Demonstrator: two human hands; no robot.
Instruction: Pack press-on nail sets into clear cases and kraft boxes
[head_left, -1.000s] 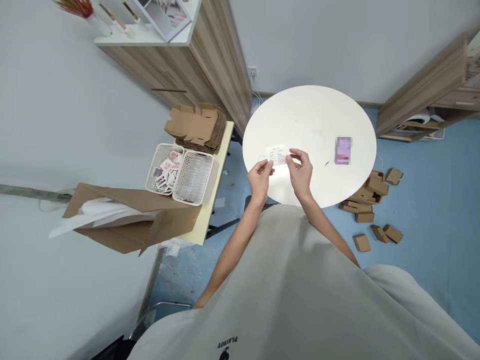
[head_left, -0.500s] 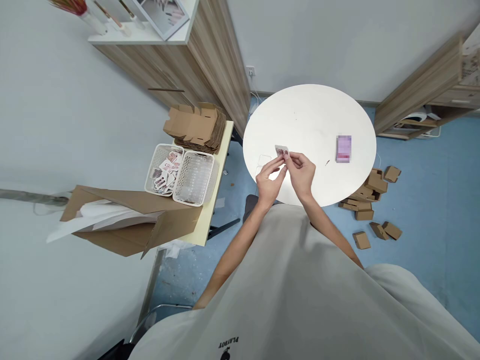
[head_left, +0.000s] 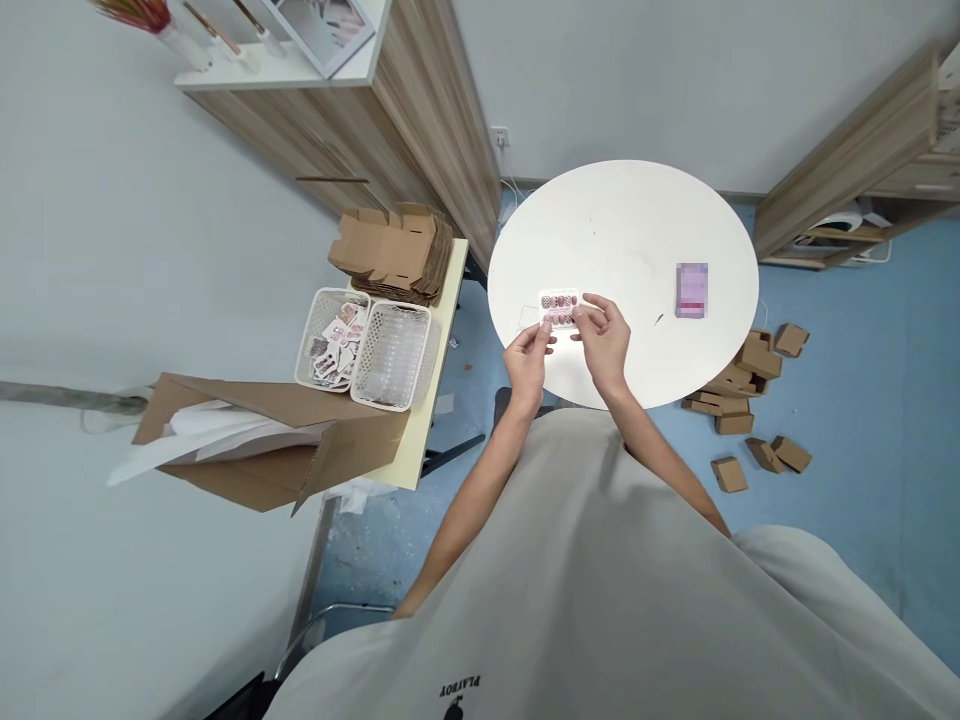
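Note:
Between my two hands is a white card of press-on nails point(head_left: 559, 301), with two rows of pink and dark patterned nails facing up. My left hand point(head_left: 527, 362) pinches its lower left edge between thumb and finger. At the lower right corner, my right hand point(head_left: 604, 343) grips it by thumb and fingertips. A clear plastic case point(head_left: 527, 318) lies on the white round table point(head_left: 630, 225), just left of the card and partly behind my left hand. Farther right on the table sits a blurred purple pack point(head_left: 691, 291).
On the side table point(head_left: 409, 455) at left stand a basket of printed cards point(head_left: 306, 365), a basket of clear plastic cases point(head_left: 418, 372) and stacked flat cardboard boxes point(head_left: 390, 250). An open carton point(head_left: 345, 460) is in front. Small brown boxes point(head_left: 731, 474) lie on the floor at right.
The nail card has turned from tilted and partly covered to flat and facing up. My hands have moved apart to its lower corners, and my left hand has shifted slightly lower.

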